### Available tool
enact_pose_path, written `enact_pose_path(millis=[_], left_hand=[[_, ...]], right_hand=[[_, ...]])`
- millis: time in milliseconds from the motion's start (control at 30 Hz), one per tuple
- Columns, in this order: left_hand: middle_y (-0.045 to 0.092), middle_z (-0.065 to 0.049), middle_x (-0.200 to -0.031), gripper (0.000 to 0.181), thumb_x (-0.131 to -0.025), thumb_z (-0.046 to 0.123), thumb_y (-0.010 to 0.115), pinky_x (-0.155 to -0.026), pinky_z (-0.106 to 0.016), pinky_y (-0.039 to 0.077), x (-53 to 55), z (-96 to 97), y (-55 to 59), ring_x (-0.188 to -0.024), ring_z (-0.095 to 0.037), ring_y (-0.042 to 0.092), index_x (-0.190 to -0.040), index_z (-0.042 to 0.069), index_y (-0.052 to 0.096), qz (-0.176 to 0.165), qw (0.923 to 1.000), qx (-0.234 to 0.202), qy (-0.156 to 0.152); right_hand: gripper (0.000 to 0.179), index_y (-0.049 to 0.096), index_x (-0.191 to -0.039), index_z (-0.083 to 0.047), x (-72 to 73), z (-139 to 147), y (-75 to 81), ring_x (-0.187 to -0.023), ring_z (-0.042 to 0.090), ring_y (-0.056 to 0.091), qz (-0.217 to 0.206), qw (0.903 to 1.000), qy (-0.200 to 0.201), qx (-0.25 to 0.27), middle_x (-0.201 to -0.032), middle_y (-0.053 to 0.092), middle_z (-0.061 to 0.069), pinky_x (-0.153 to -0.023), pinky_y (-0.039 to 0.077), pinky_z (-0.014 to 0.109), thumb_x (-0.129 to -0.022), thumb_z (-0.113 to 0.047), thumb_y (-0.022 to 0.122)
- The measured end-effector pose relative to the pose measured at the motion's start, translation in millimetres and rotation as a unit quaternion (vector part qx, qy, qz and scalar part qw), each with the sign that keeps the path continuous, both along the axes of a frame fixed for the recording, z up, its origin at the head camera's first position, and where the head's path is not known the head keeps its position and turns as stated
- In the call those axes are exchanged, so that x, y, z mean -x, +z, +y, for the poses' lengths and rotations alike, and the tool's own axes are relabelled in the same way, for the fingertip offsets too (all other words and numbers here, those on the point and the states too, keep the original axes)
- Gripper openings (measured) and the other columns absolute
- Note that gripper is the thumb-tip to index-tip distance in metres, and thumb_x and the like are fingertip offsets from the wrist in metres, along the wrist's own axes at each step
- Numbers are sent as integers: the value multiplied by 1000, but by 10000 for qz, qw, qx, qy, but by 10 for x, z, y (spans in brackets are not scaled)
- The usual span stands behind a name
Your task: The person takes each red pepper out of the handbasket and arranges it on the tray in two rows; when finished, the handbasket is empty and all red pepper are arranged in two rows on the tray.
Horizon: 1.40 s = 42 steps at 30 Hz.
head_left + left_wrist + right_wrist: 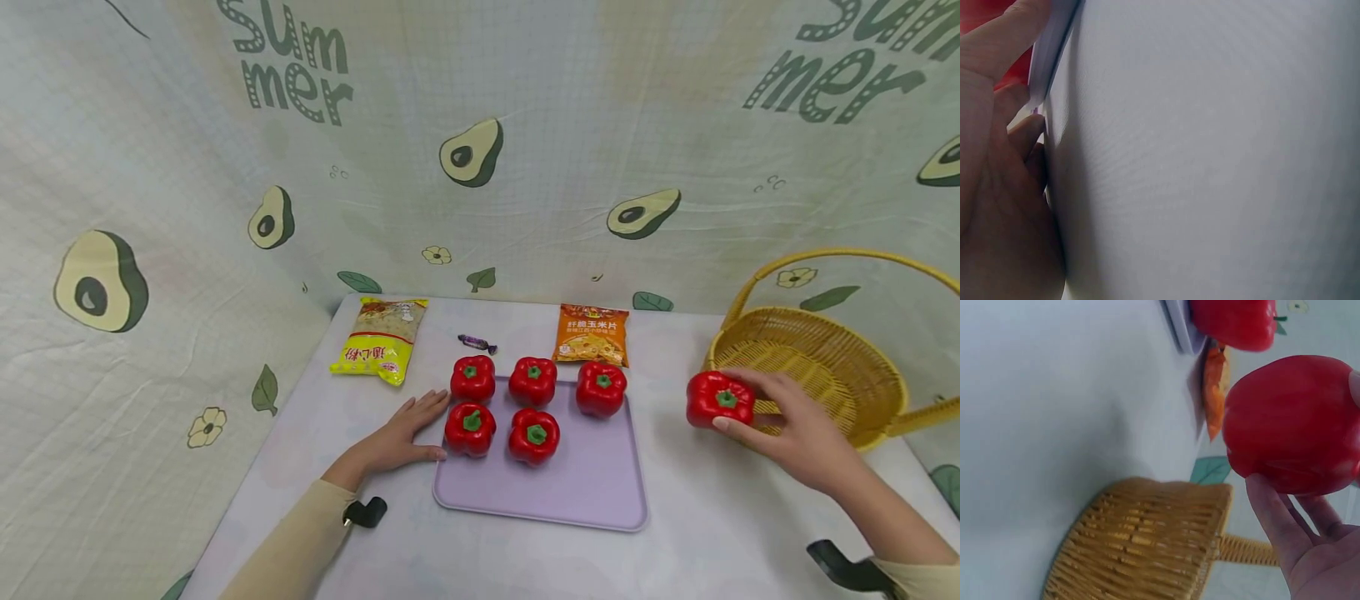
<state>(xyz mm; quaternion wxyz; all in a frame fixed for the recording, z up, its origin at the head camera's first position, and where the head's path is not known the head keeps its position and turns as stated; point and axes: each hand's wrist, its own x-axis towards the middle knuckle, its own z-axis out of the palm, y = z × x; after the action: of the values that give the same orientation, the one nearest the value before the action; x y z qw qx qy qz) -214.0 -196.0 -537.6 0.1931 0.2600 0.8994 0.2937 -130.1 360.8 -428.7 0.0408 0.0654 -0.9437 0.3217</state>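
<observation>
My right hand (pixel 798 425) grips a red bell pepper (pixel 720 400) with a green stem, held up between thumb and fingers. In the right wrist view the same bell pepper (pixel 1294 425) hangs above the table, just left of the yellow wicker basket (pixel 892 383). Several more red bell peppers (pixel 534 437) sit in two rows on a lilac tray (pixel 585 500). Flat on the table, my left hand (pixel 397 437) lies with fingers extended at the tray's left edge, thumb touching the rim. From the left wrist, the palm (pixel 1004 206) shows beside the tray's side wall (pixel 1054 50).
A yellow snack bag (pixel 382 337) lies at the back left, with a small purple-wrapped candy (pixel 477 343) to its right. Behind the tray is an orange snack packet (pixel 592 333). The basket's tall handle (pixel 847 252) arches up near the avocado-print cloth (pixel 540 225).
</observation>
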Motion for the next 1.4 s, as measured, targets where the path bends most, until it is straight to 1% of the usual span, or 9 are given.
enact_pose_path(millis=[200,300,400,533,633,900,1033,1167,1400], left_hand=[[14,8,-170,96,-87,54,74,-126,-48,0,-10,4,24,-157,-17,3,-164,28,22,-50,10000,-33,52],[14,8,-170,96,-87,54,74,-126,-47,0,-11,3,26,-157,-17,3,-164,28,21,-58,10000,-22,54],[14,8,-170,96,-87,55,74,-126,-47,0,-8,1,20,-157,-17,3,-164,28,21,-69,10000,-32,52],[15,8,-170,96,-87,55,74,-126,-48,0,3,-2,6,-157,-17,3,-163,28,22,-48,10000,-24,48],[15,7,-170,97,-87,55,74,-126,-48,0,11,-4,-2,-157,-18,3,-164,28,22,-28,10000,-6,29],[15,7,-170,96,-87,55,73,-126,-48,0,10,-1,9,-157,-18,3,-163,27,22,-54,10000,-16,25],[15,8,-170,96,-87,56,73,-126,-47,0,8,3,4,-157,-17,3,-164,28,22,-51,10000,11,28],[15,8,-170,96,-87,56,73,-126,-47,0,3,9,6,-157,-17,3,-164,29,22,-79,10000,16,46],[15,9,-170,96,-87,56,74,-126,-47,0,1,9,3,-157,-17,3,-163,29,22,-73,9999,31,74]], right_hand=[[72,54,-144,-12,-40,-176,-50,-113,41,50,27,9999,87,-115,-129,52,20,-71,51,10,-83,-35,86],[70,56,-141,-13,-65,-270,-82,-111,37,52,43,9998,134,-169,-127,55,17,-72,51,11,-83,-37,86],[69,56,-141,-13,-79,-367,-119,-113,35,54,-34,9997,237,-41,-127,56,15,-75,54,14,-83,-39,85],[71,54,-142,-13,-65,-483,-175,-117,35,55,-213,9988,392,184,-132,55,14,-80,62,33,-84,-43,83],[71,54,-142,-15,-57,-564,-228,-118,34,56,-262,9982,467,258,-133,55,12,-81,62,39,-84,-45,83],[67,56,-140,-19,-51,-802,-328,-113,29,60,-160,9957,735,544,-125,59,5,-80,62,34,-83,-44,84],[69,55,-140,-20,-49,-914,-365,-115,30,60,-368,9932,818,743,-125,59,6,-81,62,36,-83,-45,83],[71,54,-141,-23,-35,-1018,-417,-117,31,60,-545,9921,810,787,-128,58,6,-82,62,37,-82,-50,82],[71,54,-142,-26,-6,-1170,-479,-118,32,59,-835,9896,731,913,-131,56,8,-83,62,37,-82,-50,83]])
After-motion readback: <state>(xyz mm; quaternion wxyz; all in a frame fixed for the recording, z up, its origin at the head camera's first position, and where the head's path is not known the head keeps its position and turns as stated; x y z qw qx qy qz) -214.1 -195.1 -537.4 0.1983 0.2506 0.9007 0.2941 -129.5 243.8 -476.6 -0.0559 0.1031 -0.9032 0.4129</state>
